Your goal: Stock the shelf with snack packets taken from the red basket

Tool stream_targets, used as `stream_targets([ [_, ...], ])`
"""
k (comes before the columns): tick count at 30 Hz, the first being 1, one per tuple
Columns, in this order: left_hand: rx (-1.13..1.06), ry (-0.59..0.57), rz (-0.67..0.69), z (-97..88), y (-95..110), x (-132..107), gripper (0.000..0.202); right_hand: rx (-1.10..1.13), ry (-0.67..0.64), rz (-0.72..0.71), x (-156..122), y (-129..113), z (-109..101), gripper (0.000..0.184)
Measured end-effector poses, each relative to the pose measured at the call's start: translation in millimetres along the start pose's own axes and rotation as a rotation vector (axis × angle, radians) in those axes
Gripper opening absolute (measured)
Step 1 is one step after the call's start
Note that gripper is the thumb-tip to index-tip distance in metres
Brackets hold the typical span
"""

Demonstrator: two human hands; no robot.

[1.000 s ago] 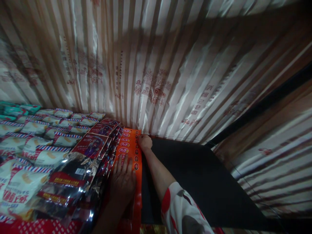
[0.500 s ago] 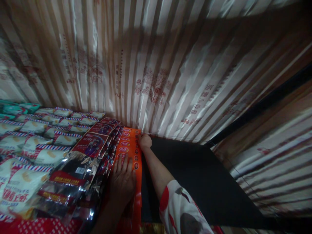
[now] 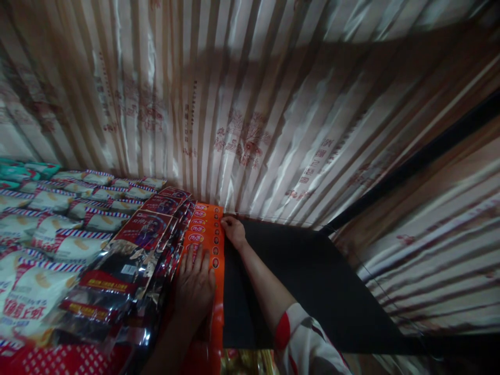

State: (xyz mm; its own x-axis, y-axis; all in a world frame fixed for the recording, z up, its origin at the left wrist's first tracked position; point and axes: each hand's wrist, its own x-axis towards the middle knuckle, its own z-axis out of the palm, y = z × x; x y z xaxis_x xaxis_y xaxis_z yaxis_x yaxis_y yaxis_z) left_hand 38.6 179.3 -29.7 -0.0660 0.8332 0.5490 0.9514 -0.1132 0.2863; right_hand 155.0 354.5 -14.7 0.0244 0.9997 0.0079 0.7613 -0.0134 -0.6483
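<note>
A row of overlapping orange snack packets (image 3: 209, 224) runs from the back of the black shelf (image 3: 289, 281) toward me. Flat on their near part lies my left hand (image 3: 195, 281), palm down, with its fingers stretched forward and slightly apart. My right hand (image 3: 234, 232) is at the far right edge of the row, its thumb and fingers pinched together on the edge of an orange packet. The fingertips are small and dim there. Dark red and silver snack packets (image 3: 146, 234) overlap in a row just left of the orange ones.
White snack bags (image 3: 84, 245) with striped edges fill the left side, and green bags (image 3: 27, 171) sit behind them. Hanging printed plastic sheeting (image 3: 242, 104) closes off the back. A dark frame bar (image 3: 410, 161) slants along the right. Gold packaging (image 3: 248, 362) shows below the shelf's front edge.
My right hand has shifted slightly down and right along the packets' edge, its forearm swinging right. My left hand stays flat on the orange packets. The view has shifted slightly.
</note>
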Motion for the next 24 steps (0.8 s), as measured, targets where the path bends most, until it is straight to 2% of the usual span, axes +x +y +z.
stream_targets([
  [4, 0.011, -0.006, 0.0, 0.1, -0.7, 0.5, 0.043, 0.005, -0.06, -0.004, 6.9, -4.4, -1.3, 0.011],
  [12, 0.004, 0.01, 0.037, 1.6, -4.0, -1.2, 0.044, -0.087, -0.093, -0.051, 10.3, -7.0, 0.2, 0.009],
  [18, 0.002, 0.027, 0.012, 2.9, -1.8, -2.0, 0.043, -0.165, 0.02, -0.107, 4.1, -4.1, 7.1, 0.012],
  [24, 0.035, 0.042, 0.062, 2.6, -3.2, -4.0, 0.042, -0.224, 0.033, -0.041, -2.7, -11.5, 7.8, 0.017],
])
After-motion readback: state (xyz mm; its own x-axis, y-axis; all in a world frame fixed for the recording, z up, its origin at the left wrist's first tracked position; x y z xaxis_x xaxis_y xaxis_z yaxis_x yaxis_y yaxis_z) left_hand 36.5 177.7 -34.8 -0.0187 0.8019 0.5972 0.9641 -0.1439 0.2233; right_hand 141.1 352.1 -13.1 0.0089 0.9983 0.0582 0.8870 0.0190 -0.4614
